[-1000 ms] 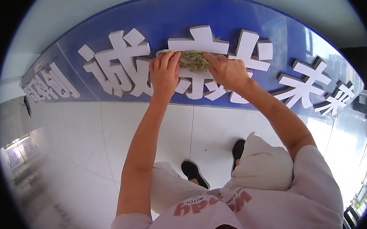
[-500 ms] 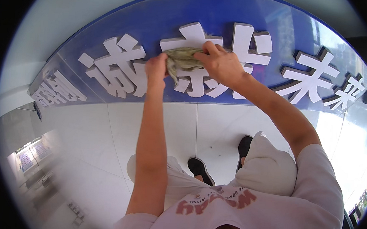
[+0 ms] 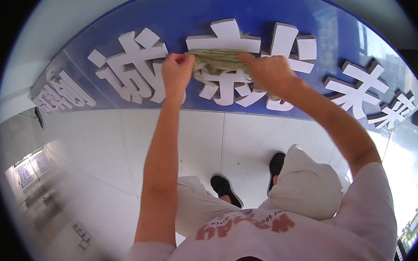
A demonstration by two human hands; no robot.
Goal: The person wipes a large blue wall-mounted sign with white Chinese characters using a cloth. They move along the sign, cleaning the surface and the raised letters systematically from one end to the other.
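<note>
A greenish-grey cleaning cloth point(image 3: 219, 60) is stretched between my two hands, across the middle of a raised white character point(image 3: 226, 91) on a blue wall panel point(image 3: 188, 7). My left hand point(image 3: 177, 73) is closed, pinching the cloth's left end. At the other end my right hand point(image 3: 270, 72) is closed on the cloth, thumb side toward the left. Part of the cloth sags below the stretched strip, and some shows beneath my right hand. Cloth and hands hide parts of the middle characters.
More thick white raised characters stand on the panel, one to the left point(image 3: 131, 66) and others to the right point(image 3: 358, 84). A pale tiled floor point(image 3: 247, 137) lies below, with my black shoes point(image 3: 225, 190) on it. Bright reflections mark the right side.
My hands have moved apart and the bunched cloth is now pulled out longer and straighter. My right hand has shifted rightward.
</note>
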